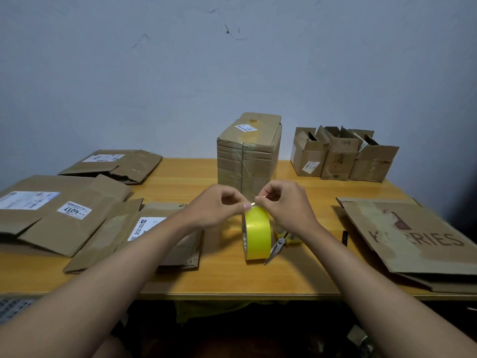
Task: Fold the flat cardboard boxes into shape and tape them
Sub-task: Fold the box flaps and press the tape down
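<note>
yellow tape roll (256, 232) stands on edge on the wooden table (227, 277), directly under both hands. the left hand (215, 209) and the right hand (284, 206) have curled fingers that meet at the roll's top, pinching the loose tape end between their tips. scissors (277, 245) lie just right of the roll, below the right wrist. beyond the hands stands a folded, taped box (249, 153); further right of it, three smaller open boxes (343, 156). flat cardboard boxes (64, 215) lie left of the left hand, one partly under its forearm. a large printed flat box (413, 239) lies right of the right hand.
</note>
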